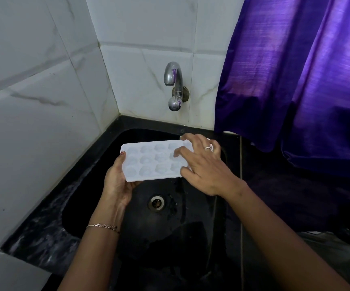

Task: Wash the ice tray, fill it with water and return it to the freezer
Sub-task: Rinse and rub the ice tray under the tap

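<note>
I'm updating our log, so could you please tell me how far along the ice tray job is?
Done: the ice tray is out over the sink, which looks wet near the drain. In hand: the left hand and right hand hold it below the tap, with no water running. Left: filling it and returning it to the freezer, not in view.

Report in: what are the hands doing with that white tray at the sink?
Left hand grips ice tray at left end; right hand grips right end. Tray held above black sink. No water visible from tap; nothing blocking.
</note>
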Tool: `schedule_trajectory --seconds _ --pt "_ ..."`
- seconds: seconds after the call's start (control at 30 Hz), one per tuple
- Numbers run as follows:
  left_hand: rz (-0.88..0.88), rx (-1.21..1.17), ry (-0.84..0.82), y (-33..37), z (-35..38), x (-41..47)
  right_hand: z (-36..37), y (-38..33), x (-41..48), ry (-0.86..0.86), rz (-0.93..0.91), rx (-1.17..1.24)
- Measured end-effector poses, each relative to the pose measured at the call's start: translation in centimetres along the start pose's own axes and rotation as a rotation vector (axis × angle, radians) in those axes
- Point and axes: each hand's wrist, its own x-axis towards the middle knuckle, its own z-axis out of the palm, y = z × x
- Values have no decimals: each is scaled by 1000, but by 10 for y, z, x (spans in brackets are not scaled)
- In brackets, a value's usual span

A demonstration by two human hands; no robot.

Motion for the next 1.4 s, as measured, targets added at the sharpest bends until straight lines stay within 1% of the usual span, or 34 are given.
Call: schedule_trajectory --seconds 0.13,0.3,0.5,0.63,0.73,0.9,1.0,1.07,1.13,1.2,1.33,1.4 --pt "1 5 -12 -1 0 1 3 -4 8 8 18 -19" --pt "-1 4 6 -1 -2 1 3 -2 11 3 30 42" --pt "-5 -3 -8 -2 -2 1 6 -4 6 60 90 51" --pt "-2 -9 -14 -2 -1 2 5 -6 8 39 73 11" --pt "-18 -24 -13 -2 -1 -1 3 -5 8 14 49 41" --pt "-30 -36 -10 -2 -1 -2 3 -4 6 50 81 53" --pt "-18 -40 -19 -2 0 -4 4 -3 5 31 65 34" --pt "-18 -42 -19 -2 1 -4 4 -2 5 18 42 71" --pt "-23 -43 -16 -3 -1 -4 2 -2 4 35 69 149" --pt "-22 -45 -19 -3 -1 -4 -1 -4 5 63 88 158" --pt "-8 -26 -33 -3 5 -5 -1 -15 12 29 1 106" --pt "9 -1 -40 -4 7 -6 2 -21 17 16 -13 85"
